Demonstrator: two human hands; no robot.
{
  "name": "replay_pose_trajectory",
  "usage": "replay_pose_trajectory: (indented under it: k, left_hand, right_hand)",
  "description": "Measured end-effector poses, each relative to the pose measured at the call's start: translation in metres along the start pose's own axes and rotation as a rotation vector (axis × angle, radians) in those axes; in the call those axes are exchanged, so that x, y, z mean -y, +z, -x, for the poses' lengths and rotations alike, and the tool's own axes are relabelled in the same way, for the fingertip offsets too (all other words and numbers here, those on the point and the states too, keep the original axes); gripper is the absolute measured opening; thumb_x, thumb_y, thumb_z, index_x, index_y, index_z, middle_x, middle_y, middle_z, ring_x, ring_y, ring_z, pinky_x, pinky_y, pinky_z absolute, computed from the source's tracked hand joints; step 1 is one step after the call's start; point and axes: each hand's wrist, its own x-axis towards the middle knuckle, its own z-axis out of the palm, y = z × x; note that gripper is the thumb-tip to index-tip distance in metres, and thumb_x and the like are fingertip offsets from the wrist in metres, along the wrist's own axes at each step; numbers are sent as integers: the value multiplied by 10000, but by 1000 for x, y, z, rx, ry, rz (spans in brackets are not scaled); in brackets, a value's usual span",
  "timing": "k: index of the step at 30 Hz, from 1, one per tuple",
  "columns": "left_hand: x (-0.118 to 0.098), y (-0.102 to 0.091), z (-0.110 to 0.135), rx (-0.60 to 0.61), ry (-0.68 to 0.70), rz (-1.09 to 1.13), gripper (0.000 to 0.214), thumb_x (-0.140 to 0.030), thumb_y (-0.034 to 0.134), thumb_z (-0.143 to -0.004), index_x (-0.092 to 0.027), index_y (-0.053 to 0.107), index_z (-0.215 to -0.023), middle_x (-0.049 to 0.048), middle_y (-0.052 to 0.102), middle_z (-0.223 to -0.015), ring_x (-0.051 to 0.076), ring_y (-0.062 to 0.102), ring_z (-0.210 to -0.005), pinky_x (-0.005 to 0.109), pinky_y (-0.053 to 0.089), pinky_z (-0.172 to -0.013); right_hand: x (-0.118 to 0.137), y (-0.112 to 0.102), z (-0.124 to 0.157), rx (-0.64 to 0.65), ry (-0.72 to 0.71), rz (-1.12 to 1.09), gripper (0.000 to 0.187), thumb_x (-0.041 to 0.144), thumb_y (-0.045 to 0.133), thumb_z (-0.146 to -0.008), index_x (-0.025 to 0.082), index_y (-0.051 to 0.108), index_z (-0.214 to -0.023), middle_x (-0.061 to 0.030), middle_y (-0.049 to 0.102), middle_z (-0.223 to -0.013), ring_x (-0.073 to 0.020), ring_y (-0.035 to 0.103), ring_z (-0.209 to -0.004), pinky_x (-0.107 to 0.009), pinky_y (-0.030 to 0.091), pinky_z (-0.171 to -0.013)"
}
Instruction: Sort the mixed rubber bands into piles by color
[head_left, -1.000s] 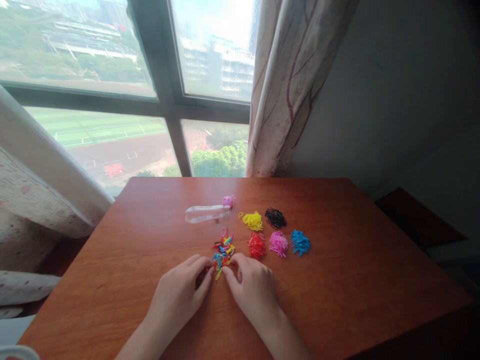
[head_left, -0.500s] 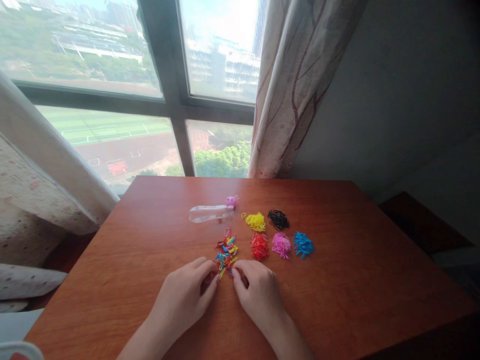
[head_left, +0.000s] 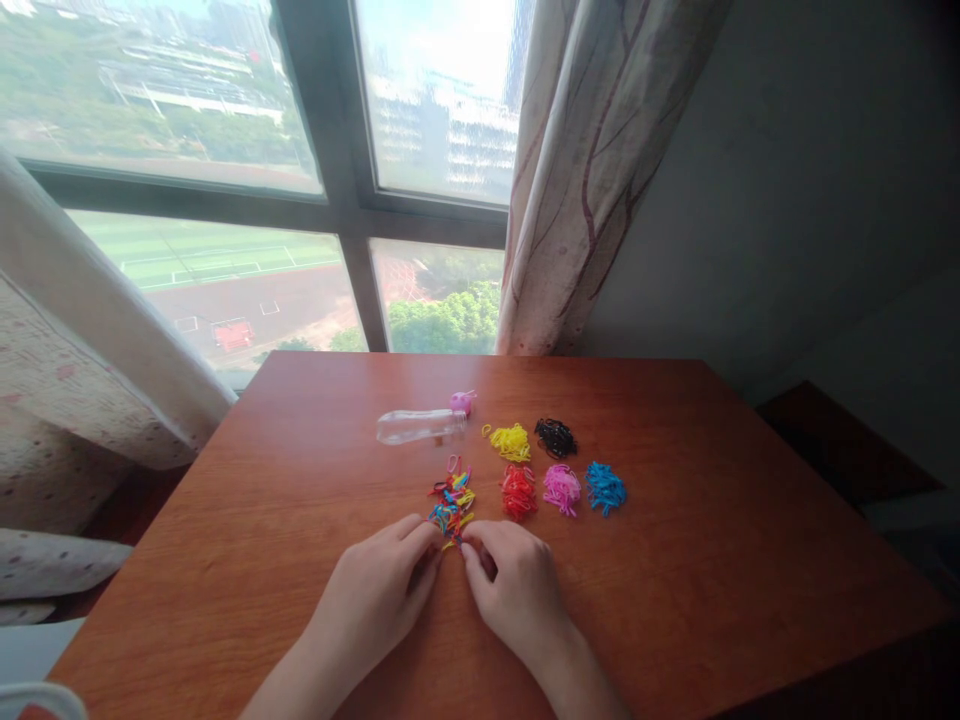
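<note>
A small pile of mixed-colour rubber bands [head_left: 452, 495] lies on the wooden table in front of me. At its near edge, my left hand [head_left: 390, 575] has thumb and fingers closed in a pinch. Facing it from the other side, my right hand [head_left: 517, 575] is closed too, its fingertips against the lowest bands. Anything between the fingertips is too small to make out. Sorted heaps lie to the right: red bands [head_left: 518, 493], pink bands [head_left: 562, 489], blue bands [head_left: 605, 487], yellow bands [head_left: 511, 442] and black bands [head_left: 556, 437].
Behind the mixed pile, a clear plastic bottle [head_left: 416, 427] lies on its side, with a pink cap [head_left: 461, 402] by its mouth. The table [head_left: 712, 560] reaches a window [head_left: 435, 290] with curtains [head_left: 577, 180] on both sides. A white rounded object [head_left: 41, 695] shows at lower left.
My left fingertips have moved slightly right, nearer the right hand, over the pile's near edge. The right hand has shifted very little. The sorted heaps and bottle lie as before.
</note>
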Motion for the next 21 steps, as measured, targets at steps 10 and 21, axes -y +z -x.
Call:
replay_pose_trajectory:
  k: [10,21]
  left_hand:
    - [5,-3,2,-83,-75,-25,217,-267,390,-953,-245,602,-910,15,644,-874,170,647,-804,244,453,-698]
    - [2,0,2,-102,-2,31,192,-211,425,-917,-244,613,-945,13,641,-867,163,636,-775,230,459,-670]
  right_hand:
    - [5,-6,-1,48,-23,66,124,148,554,-874,233,643,-863,22,652,-750,-142,564,-689,-254,321,-649]
    - [5,-7,1,84,-9,28,99,155,597,-871,237,651,-855,21,650,-754,-149,564,-707,-251,335,-664]
